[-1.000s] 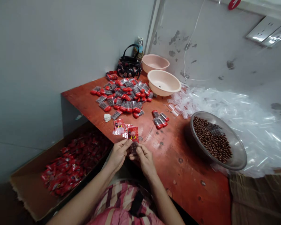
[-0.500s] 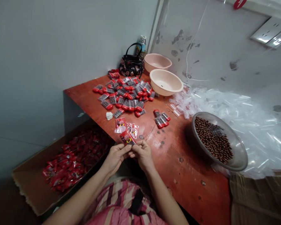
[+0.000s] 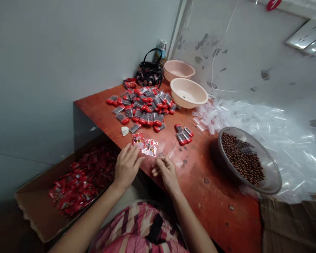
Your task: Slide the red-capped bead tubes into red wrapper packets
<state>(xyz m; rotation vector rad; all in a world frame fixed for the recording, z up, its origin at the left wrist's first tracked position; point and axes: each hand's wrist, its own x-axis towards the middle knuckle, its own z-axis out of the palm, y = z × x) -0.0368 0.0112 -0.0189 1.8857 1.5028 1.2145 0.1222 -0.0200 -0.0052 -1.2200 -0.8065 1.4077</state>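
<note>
Right hand (image 3: 167, 172) at table's near edge (image 3: 107, 133)

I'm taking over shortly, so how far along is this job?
Looks done: a cardboard box holds many red packets. In hand: the left hand is reaching toward a few red packets, and the right hand shows nothing held. Left: a pile of red-capped tubes, brown balls in a metal bowl, and many loose clear tubes.
</note>
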